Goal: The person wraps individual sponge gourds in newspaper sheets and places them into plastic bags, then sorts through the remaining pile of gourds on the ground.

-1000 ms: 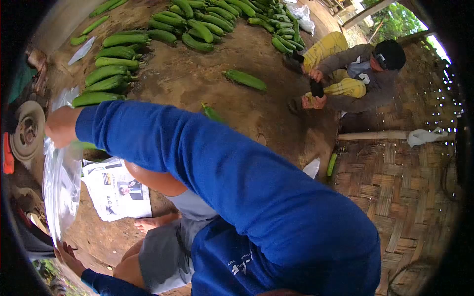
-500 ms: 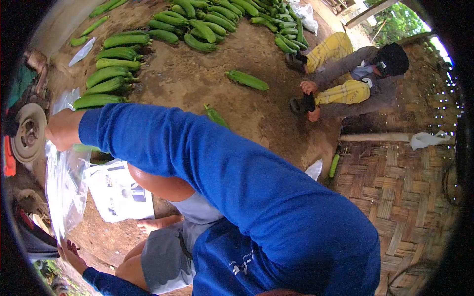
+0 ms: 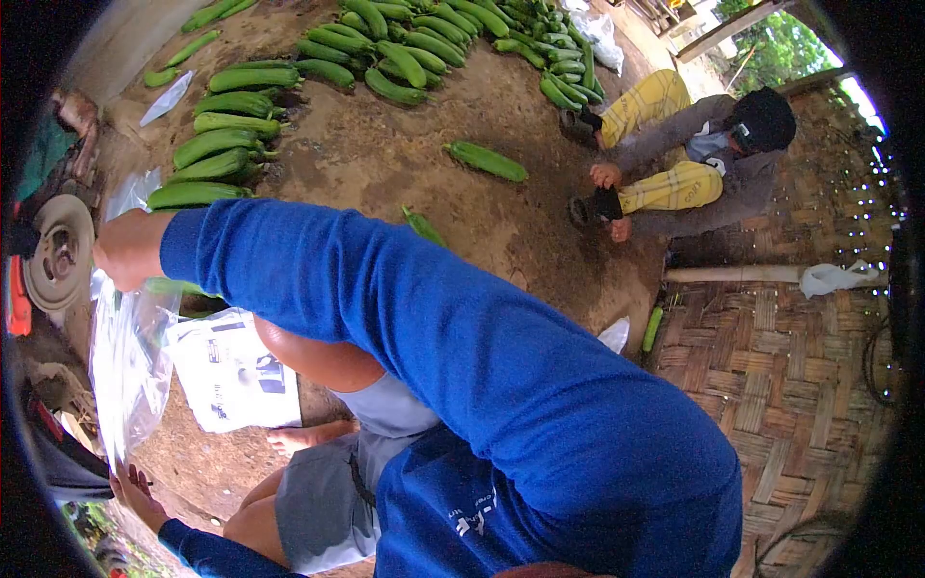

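A clear plastic bag [image 3: 130, 371] is stretched lengthwise: the right hand [image 3: 132, 250] curls around its upper end, while the left hand [image 3: 138, 496] touches its lower end, grip unclear. Right of the bag lies a printed sheet [image 3: 207, 385]; above it, green gourds [image 3: 214, 146]; far right, a seated person [image 3: 665, 190].

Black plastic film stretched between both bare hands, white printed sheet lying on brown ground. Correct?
Colour's wrong: head view shows clear plastic film, stretched between bare right hand and bare left hand. White printed sheet does lie on brown ground.
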{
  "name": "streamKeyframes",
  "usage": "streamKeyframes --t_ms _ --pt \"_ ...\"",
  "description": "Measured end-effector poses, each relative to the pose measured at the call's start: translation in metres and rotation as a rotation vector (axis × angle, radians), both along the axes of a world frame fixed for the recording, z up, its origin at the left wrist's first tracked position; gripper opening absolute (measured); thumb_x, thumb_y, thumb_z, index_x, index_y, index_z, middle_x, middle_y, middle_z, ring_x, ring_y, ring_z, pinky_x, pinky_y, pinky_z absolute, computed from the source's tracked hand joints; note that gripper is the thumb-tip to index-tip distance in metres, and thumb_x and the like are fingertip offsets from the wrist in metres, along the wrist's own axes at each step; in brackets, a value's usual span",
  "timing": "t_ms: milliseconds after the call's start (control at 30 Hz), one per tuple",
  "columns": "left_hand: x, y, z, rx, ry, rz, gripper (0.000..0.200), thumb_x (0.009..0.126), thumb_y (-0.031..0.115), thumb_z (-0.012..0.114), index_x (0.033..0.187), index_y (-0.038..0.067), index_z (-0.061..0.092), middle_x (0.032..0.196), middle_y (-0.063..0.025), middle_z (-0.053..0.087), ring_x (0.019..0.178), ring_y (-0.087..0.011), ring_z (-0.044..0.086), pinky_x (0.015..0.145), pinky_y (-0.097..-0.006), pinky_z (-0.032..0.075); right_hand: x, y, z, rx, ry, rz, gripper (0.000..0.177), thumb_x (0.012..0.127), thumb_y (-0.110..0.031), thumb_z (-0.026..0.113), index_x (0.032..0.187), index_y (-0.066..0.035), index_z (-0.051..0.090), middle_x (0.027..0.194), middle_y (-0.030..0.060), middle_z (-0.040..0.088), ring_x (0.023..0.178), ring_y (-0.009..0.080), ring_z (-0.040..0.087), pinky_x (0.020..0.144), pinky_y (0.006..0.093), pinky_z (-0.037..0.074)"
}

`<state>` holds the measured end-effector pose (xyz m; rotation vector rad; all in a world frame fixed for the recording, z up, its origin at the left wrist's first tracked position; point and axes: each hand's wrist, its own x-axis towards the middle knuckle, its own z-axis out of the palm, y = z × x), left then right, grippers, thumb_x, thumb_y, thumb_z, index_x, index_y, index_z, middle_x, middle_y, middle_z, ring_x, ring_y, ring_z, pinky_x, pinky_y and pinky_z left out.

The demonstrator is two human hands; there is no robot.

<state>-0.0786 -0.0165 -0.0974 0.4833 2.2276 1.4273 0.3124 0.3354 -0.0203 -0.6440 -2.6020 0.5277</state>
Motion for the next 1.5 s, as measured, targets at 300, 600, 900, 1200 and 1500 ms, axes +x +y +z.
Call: streamKeyframes --t_ms 300,600,900,1200,1500 --pt "0.001 0.004 -0.005 -0.006 -0.007 0.029 0.049 0.093 0.037 0.071 0.133 0.012 0.059 0.126 -0.0049 0.064 0.110 -0.0203 0.061 0.095 -0.0341 0.047 0.002 -0.002 0.002 -0.001 0.007 -0.013 0.022 0.074 -0.019 0.068 0.086 -0.002 0.073 0.082 0.0161 0.073 0.080 0.0359 0.072 0.064 0.0491 0.056" --pt "0.018 0.013 0.000 0.027 0.016 0.045 0.056 0.091 0.036 0.075 0.137 0.011 0.056 0.120 -0.0074 0.065 0.105 -0.0187 0.061 0.086 -0.0312 0.048 0.003 0.002 0.000 0.047 0.067 -0.029 0.020 0.073 -0.019 0.066 0.082 -0.003 0.072 0.080 0.0174 0.072 0.077 0.0368 0.072 0.063 0.0493 0.056" --pt "0.017 0.017 0.002 -0.026 0.030 0.002 0.067 0.090 0.037 0.074 0.143 0.006 0.049 0.133 -0.0122 0.060 0.114 -0.0257 0.063 0.097 -0.0352 0.051 0.004 0.006 -0.004 0.045 0.107 -0.025 0.017 0.071 -0.018 0.065 0.078 -0.004 0.072 0.076 0.0165 0.072 0.075 0.0374 0.072 0.062 0.0488 0.057" --pt "0.012 0.020 -0.003 -0.023 0.002 0.025 0.062 0.090 0.034 0.073 0.141 0.006 0.050 0.129 -0.0109 0.061 0.111 -0.0246 0.064 0.096 -0.0342 0.051 -0.002 0.007 -0.005 0.038 0.058 -0.030 0.019 0.075 -0.018 0.063 0.084 -0.006 0.074 0.083 0.0169 0.073 0.080 0.0369 0.072 0.065 0.0490 0.057" --pt "0.020 0.024 0.000 -0.039 0.003 0.010 0.057 0.094 0.032 0.071 0.141 0.007 0.051 0.131 -0.0108 0.061 0.111 -0.0250 0.063 0.097 -0.0356 0.050 -0.001 0.008 -0.007 0.084 0.097 -0.031 0.020 0.075 -0.018 0.062 0.082 -0.004 0.074 0.081 0.0159 0.073 0.079 0.0355 0.072 0.064 0.0474 0.058"
